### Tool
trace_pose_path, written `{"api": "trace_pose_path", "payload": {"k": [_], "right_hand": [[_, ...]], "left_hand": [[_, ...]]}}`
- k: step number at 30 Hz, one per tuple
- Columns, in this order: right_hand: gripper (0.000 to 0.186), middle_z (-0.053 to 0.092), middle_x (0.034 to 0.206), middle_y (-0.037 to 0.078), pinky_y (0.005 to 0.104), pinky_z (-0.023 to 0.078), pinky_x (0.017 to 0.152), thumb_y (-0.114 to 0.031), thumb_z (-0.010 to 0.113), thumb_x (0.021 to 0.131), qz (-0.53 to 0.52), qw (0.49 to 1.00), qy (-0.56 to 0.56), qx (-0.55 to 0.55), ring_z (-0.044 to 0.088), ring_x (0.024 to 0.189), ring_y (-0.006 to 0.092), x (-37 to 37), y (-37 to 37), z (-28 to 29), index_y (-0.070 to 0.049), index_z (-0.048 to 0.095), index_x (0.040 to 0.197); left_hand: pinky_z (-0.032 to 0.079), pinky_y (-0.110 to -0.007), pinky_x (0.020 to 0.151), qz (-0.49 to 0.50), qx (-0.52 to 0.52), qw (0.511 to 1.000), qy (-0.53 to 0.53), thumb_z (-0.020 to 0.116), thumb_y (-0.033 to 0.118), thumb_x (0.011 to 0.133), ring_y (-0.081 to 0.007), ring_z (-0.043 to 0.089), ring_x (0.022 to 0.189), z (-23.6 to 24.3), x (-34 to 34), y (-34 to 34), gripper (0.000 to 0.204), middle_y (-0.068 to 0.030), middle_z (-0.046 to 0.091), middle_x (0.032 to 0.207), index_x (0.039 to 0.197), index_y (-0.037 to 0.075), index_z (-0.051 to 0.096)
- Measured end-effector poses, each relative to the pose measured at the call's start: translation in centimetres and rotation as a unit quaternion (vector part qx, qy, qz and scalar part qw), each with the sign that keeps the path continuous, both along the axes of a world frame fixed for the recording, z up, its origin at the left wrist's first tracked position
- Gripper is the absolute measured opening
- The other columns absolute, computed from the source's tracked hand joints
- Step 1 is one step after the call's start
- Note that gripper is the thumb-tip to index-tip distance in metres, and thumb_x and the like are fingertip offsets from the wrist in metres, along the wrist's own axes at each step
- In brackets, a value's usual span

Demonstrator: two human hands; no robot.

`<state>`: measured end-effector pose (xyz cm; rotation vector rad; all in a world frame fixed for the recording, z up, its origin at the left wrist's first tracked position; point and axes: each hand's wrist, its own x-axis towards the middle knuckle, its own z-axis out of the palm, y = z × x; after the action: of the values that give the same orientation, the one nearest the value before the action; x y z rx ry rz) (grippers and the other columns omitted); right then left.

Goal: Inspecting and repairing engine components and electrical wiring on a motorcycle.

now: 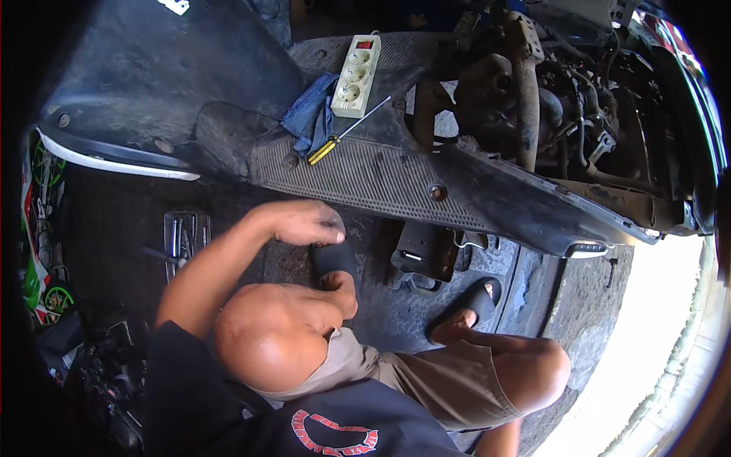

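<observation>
Squatting low, the person reaches the left hand (304, 225) out over the left knee (263, 335); its fingers are curled into a loose fist just above a black sandal (335, 259) on the left foot, and I cannot tell whether that grip holds anything. The right hand is out of view; only a bit of forearm shows at the lower edge.

Ahead, a ribbed black scooter footboard (365, 171) lies across the view. On it rest a screwdriver (343, 135) with a yellow-and-black handle, a white power strip (356, 75) and a folded blue rag (311, 114), the screwdriver's shaft touching the strip and its handle beside the rag. All three lie well apart from the fist. Right of them, the bare engine (525, 99) and hoses stand open.

Between the feet sits a small black bracket (422, 251) on the floor, near the right sandal (480, 301). Left of the arm, a clear tray (186, 236) of metal tools lies on the dark ground, with more clutter beyond it.

The floor is oily dark concrete; bright sun falls on the pavement at the right.
</observation>
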<state>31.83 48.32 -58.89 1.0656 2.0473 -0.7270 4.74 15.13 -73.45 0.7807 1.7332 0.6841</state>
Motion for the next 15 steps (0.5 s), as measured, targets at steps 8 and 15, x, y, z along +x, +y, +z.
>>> {"api": "trace_pose_path", "payload": {"k": [8,15], "right_hand": [[0.044,0.068,0.113,0.012,0.0394,0.049,0.084,-0.037,0.055,0.094,-0.002,0.979,0.194,-0.059,0.063,0.100,0.0239,4.5,-11.3,-11.4,-0.003,0.065,0.121],[0.045,0.067,0.111,0.011,0.0385,0.049,0.086,-0.038,0.052,0.095,-0.066,0.946,0.316,-0.033,0.061,0.103,0.0222,6.6,-3.1,-20.1,-0.004,0.063,0.124]], "left_hand": [[0.052,-0.040,0.083,0.156,0.102,0.977,0.099,0.060,0.033,0.094,-0.0296,0.067,0.092,5.8,-0.7,5.3,0.035,-0.0160,0.070,0.094,0.105,0.001,0.066],[0.055,-0.045,0.077,0.367,0.017,0.720,0.589,0.059,0.015,0.090,-0.0341,0.068,0.088,3.5,-5.4,2.8,0.027,-0.0194,0.065,0.107,0.113,0.001,0.061]]}}
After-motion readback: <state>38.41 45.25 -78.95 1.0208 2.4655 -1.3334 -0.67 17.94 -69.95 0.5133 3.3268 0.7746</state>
